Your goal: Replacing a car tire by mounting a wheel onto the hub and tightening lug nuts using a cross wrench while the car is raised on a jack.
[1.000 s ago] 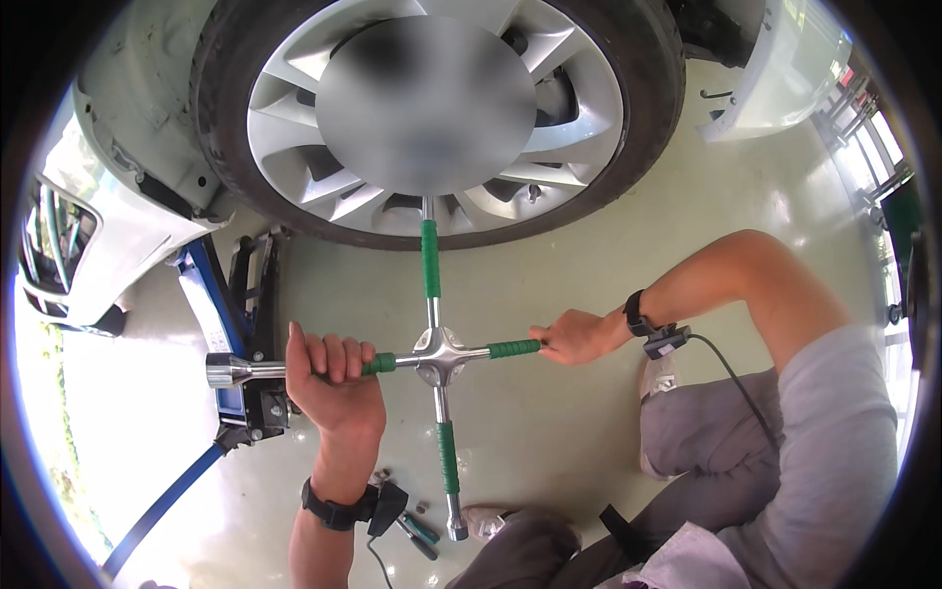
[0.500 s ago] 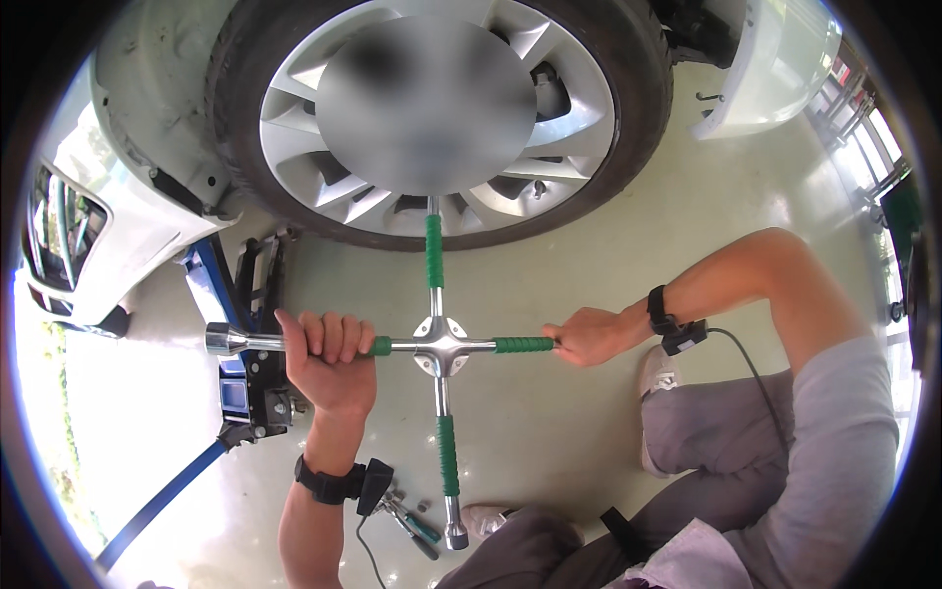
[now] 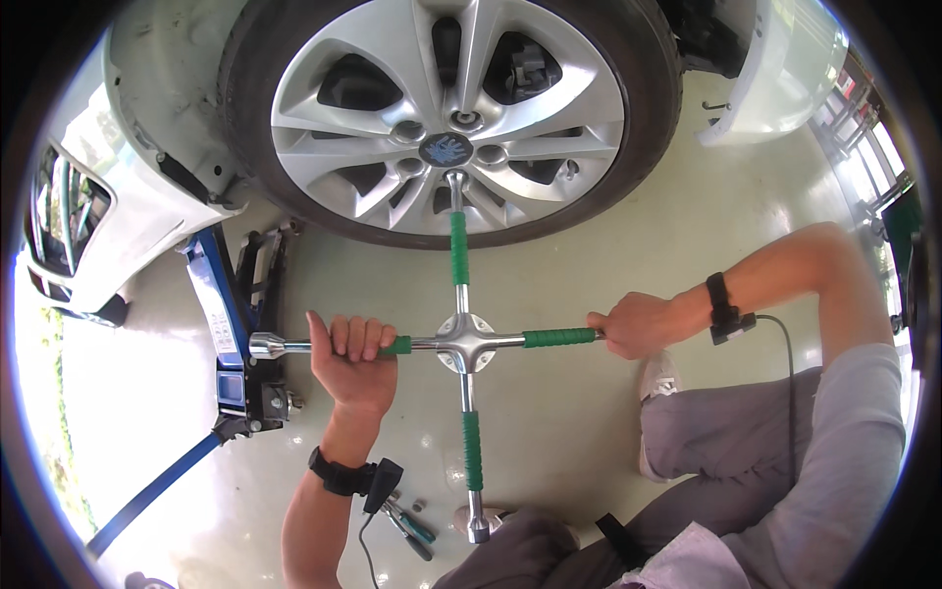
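Observation:
A chrome four-way lug wrench (image 3: 466,344) with green grip wraps spans the space in front of the wheel. Its far arm ends at a lug recess just below the hub cap of the silver alloy wheel (image 3: 448,98); how deep the socket sits there I cannot tell. My left hand (image 3: 355,363) is closed round the left arm of the wrench, thumb pointing up, with the large socket sticking out beyond it. The fingers of my right hand (image 3: 638,324) are wrapped round the tip of the right arm. The near arm points back toward my knees.
A blue and black floor jack (image 3: 231,344) stands left of the wrench, its handle slanting to the lower left. Pliers (image 3: 410,530) and small metal parts lie on the floor near my left wrist. White car body panels (image 3: 147,206) flank the tyre (image 3: 648,147).
The wrench and both hands have shifted to the right in the picture, more than the wheel has. Both hands keep their hold on the wrench arms.

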`<state>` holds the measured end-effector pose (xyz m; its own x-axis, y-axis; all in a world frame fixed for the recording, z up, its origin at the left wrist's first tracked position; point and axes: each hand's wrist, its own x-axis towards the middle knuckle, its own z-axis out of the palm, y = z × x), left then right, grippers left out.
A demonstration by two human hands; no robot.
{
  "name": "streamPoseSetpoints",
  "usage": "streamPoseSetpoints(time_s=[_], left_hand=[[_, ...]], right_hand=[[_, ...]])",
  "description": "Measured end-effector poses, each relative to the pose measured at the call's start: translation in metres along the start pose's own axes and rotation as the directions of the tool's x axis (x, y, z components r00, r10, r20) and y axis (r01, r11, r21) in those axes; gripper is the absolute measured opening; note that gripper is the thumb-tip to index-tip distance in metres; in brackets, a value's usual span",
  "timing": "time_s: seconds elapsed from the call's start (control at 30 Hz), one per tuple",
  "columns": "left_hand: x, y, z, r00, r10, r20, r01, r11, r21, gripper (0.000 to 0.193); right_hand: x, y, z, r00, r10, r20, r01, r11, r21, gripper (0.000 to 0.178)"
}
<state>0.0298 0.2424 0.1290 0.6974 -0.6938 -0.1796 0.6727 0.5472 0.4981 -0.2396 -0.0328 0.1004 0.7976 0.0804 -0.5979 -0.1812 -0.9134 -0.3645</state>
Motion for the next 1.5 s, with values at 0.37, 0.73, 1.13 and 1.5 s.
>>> streamPoseSetpoints(time_s=[0.37,0.73,1.13,1.5], left_hand=[[0.004,-0.003,-0.004,0.994,-0.054,-0.098,0.048,0.997,-0.065,0.055],[0.006,-0.011,-0.018,0.993,-0.069,-0.098,0.063,0.996,-0.069,0.052],[0.004,-0.015,-0.01,0.962,-0.01,-0.272,0.021,0.999,0.038,0.045],[-0.008,-0.013,0.02,0.969,0.031,-0.246,-0.002,0.993,0.117,0.044]], right_hand=[[-0.039,-0.019,-0.025,0.996,0.013,-0.092,-0.018,0.999,-0.049,0.02],[-0.041,-0.015,-0.032,0.994,-0.025,-0.111,0.005,0.985,-0.172,0.031],[0.008,0.019,0.017,0.977,-0.126,-0.172,0.094,0.979,-0.183,0.025],[0.032,0.029,0.032,0.981,-0.128,-0.145,0.109,0.985,-0.134,0.028]])
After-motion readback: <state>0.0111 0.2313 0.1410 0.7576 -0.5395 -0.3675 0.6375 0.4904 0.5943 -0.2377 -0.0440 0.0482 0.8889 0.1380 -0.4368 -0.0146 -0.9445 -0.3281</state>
